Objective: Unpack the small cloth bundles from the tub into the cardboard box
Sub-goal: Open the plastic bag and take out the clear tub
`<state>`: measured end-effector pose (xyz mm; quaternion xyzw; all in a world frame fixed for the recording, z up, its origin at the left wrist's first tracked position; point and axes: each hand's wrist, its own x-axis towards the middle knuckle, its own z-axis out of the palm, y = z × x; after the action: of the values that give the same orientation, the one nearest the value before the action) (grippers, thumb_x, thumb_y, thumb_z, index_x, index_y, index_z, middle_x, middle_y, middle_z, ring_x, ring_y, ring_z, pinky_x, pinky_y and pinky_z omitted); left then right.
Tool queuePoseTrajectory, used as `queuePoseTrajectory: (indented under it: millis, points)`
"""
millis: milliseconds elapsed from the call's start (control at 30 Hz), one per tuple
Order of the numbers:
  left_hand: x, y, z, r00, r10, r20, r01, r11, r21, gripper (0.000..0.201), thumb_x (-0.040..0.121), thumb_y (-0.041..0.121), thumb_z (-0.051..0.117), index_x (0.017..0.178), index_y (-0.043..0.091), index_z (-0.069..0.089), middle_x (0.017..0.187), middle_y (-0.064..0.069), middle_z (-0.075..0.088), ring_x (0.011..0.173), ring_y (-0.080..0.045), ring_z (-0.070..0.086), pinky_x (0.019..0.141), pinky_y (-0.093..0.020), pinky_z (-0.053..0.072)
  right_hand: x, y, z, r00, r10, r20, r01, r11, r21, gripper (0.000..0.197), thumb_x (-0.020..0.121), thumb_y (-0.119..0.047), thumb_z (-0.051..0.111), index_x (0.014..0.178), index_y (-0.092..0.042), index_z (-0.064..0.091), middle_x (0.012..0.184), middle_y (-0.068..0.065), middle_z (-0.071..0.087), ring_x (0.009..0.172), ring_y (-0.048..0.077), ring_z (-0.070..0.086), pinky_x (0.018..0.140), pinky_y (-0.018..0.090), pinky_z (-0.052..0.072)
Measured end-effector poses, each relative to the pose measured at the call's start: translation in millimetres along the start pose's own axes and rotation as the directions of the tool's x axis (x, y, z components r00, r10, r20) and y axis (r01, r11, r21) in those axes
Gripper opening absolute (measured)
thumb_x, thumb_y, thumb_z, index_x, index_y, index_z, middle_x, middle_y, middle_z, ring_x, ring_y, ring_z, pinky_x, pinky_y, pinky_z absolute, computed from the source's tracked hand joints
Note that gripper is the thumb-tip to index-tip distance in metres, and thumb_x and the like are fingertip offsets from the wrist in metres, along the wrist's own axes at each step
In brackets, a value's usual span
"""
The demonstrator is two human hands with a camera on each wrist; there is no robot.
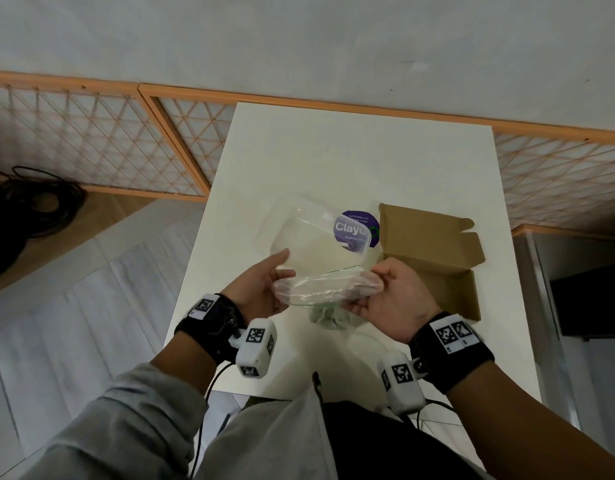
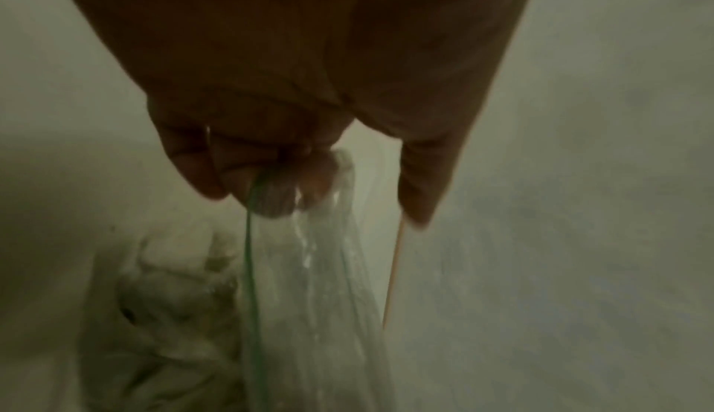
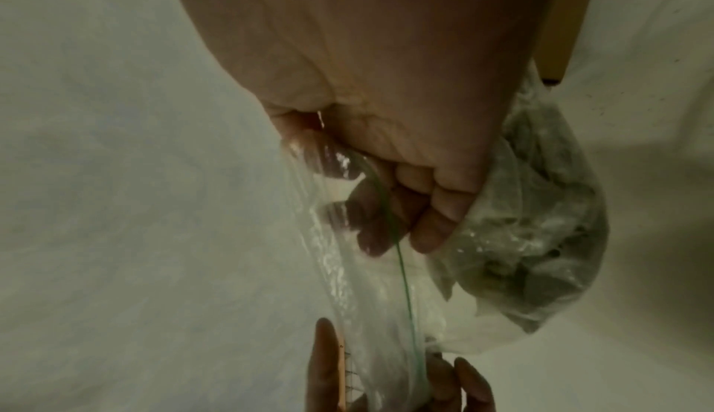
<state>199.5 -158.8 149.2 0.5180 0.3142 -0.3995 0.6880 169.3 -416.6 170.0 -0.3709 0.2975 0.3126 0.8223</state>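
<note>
Both hands hold a clear zip bag (image 1: 328,289) above the near part of the white table (image 1: 333,161). My left hand (image 1: 276,284) pinches its left top edge and my right hand (image 1: 378,284) pinches the right top edge. Pale cloth bundles (image 1: 328,318) sag in the bag's bottom below the hands. In the left wrist view the fingers (image 2: 278,186) squeeze the bag (image 2: 320,296) by its green seal line, bundles (image 2: 162,311) hanging lower left. The right wrist view has curled fingers (image 3: 386,211) on the bag, with the bundles (image 3: 540,250) beside them. The clear tub (image 1: 299,230) stands just beyond the hands.
An open cardboard box (image 1: 434,251) lies at the right of the table, its flaps spread. A purple round label (image 1: 358,226) shows by the tub's right side. Black cables (image 1: 25,209) lie on the floor at far left. A wooden lattice fence (image 1: 91,147) runs behind the table.
</note>
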Motion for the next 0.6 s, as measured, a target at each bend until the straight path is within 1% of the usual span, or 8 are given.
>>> queuePoseTrajectory:
  millis: [67,167,233,300,433,467,533,600]
  points:
    - [-4.5,-2.1,3.4,0.993,0.07,0.09,-0.083,0.985,0.15,0.037,0.081,0.045,0.081,0.1,0.014,0.073,0.084,-0.003,0.055,0.073,-0.016,0.052,0.077,-0.027,0.045,1.7,-1.9,-5.2,1.0,-0.021,-0.011,0.021,1.0,-0.004,0.066,0.067,-0.03,0.071,0.125,-0.009,0.045,0.127,0.027,0.057,0.114,0.038,0.056,0.1,0.05,0.049]
    - [-6.5,-5.0,11.6,0.984,0.15,0.096,-0.17,0.949,0.265,0.015,0.094,0.026,0.075,0.094,0.011,0.077,0.084,-0.005,0.061,0.068,-0.012,0.051,0.083,-0.028,0.044,3.6,-2.2,-9.9,0.998,-0.062,0.005,0.062,0.998,-0.021,0.033,0.074,-0.025,0.071,0.099,-0.006,0.061,0.101,0.014,0.061,0.098,0.032,0.059,0.098,0.047,0.046]
    - [-6.0,-3.6,13.7,0.987,0.136,0.088,-0.152,0.966,0.211,0.018,0.099,0.025,0.067,0.088,0.014,0.075,0.085,-0.003,0.065,0.07,-0.012,0.052,0.078,-0.027,0.044,3.5,-3.6,-13.8,0.997,-0.077,0.025,0.077,0.997,-0.007,0.043,0.077,-0.022,0.08,0.109,0.001,0.063,0.11,0.018,0.061,0.113,0.038,0.054,0.11,0.052,0.041]
    - [-5.3,1.4,13.7,0.993,0.034,0.112,-0.044,0.995,0.092,0.025,0.1,0.031,0.063,0.079,0.02,0.072,0.081,0.0,0.064,0.073,-0.014,0.059,0.079,-0.028,0.046,0.8,-7.4,-13.9,0.994,-0.092,0.057,0.091,0.996,0.019,0.056,0.086,-0.02,0.078,0.13,0.009,0.058,0.136,0.025,0.059,0.133,0.042,0.052,0.122,0.056,0.035]
    - [-9.0,12.3,22.8,0.995,-0.004,0.097,0.013,0.996,-0.094,0.034,0.103,0.033,0.058,0.075,0.02,0.071,0.081,-0.001,0.073,0.076,-0.016,0.071,0.085,-0.033,0.052,-13.8,-15.6,-3.3,0.987,-0.148,0.068,0.148,0.989,0.003,0.038,0.087,-0.037,0.078,0.107,-0.005,0.073,0.13,0.02,0.068,0.123,0.035,0.066,0.111,0.055,0.049]
    - [-10.9,14.9,27.4,0.996,0.019,0.086,-0.008,0.992,-0.126,0.036,0.105,0.031,0.056,0.075,0.019,0.071,0.081,-0.002,0.075,0.074,-0.017,0.072,0.086,-0.035,0.052,-16.2,-16.2,-1.7,0.984,-0.16,0.079,0.164,0.985,-0.054,0.041,0.088,-0.04,0.076,0.112,-0.008,0.071,0.131,0.017,0.068,0.123,0.034,0.065,0.108,0.052,0.05]
    - [-14.0,19.6,36.4,0.996,0.055,0.064,-0.043,0.984,-0.175,0.035,0.107,0.029,0.05,0.079,0.018,0.069,0.081,-0.001,0.075,0.074,-0.018,0.071,0.087,-0.037,0.053,-17.1,-16.5,-0.2,0.982,-0.185,0.048,0.191,0.953,-0.234,0.061,0.08,-0.03,0.088,0.128,-0.01,0.056,0.132,0.011,0.066,0.119,0.033,0.064,0.098,0.048,0.053]
    - [-12.7,19.9,41.1,0.997,0.06,0.052,-0.048,0.979,-0.196,0.032,0.109,0.029,0.045,0.083,0.019,0.062,0.083,0.0,0.068,0.074,-0.018,0.068,0.084,-0.036,0.053,-15.8,-14.5,0.3,0.971,-0.232,-0.054,0.183,0.871,-0.457,0.06,0.083,-0.012,0.085,0.13,-0.018,0.048,0.131,0.011,0.064,0.114,0.033,0.067,0.095,0.049,0.057]
